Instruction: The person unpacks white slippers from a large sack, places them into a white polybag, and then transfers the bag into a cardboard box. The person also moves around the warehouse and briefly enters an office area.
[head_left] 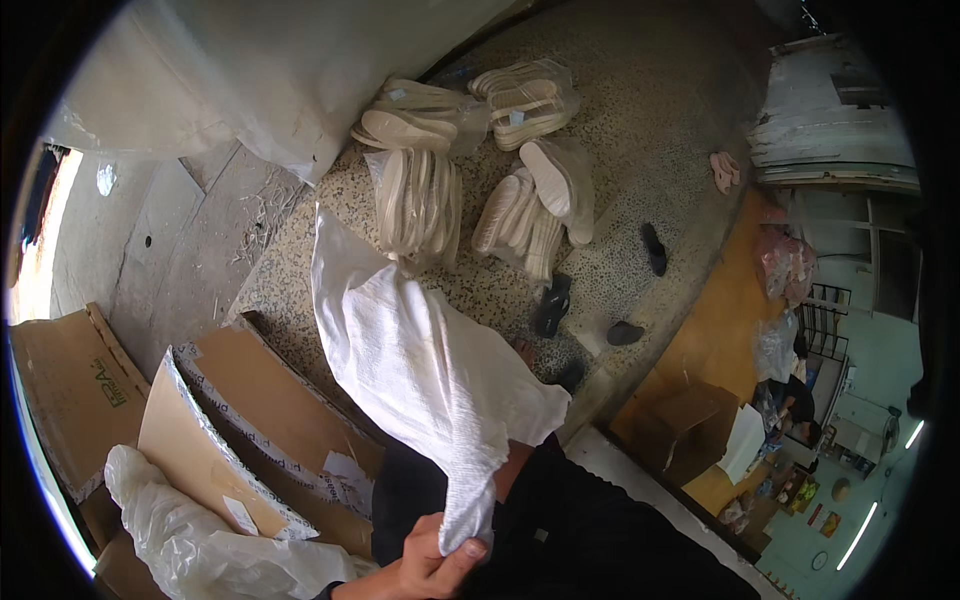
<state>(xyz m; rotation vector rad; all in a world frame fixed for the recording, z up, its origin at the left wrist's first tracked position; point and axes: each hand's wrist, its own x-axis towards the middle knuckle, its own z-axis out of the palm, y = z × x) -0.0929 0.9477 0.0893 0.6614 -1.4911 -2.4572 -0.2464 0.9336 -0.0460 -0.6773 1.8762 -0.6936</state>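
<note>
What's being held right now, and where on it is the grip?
One hand, apparently the left, grips a white woven sack by its bunched lower end, fingers closed around it. The other hand is out of view.

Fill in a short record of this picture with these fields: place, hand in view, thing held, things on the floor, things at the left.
place: speckled floor of a workroom, seen from above
hand in view: one hand at the lower edge; which hand it is cannot be told
thing held: white woven sack, gripped at its lower end, hanging over dark trousers
things on the floor: bundles of pale insoles in clear bags, dark sandals
things at the left: cardboard sheets, crumpled clear plastic
</note>
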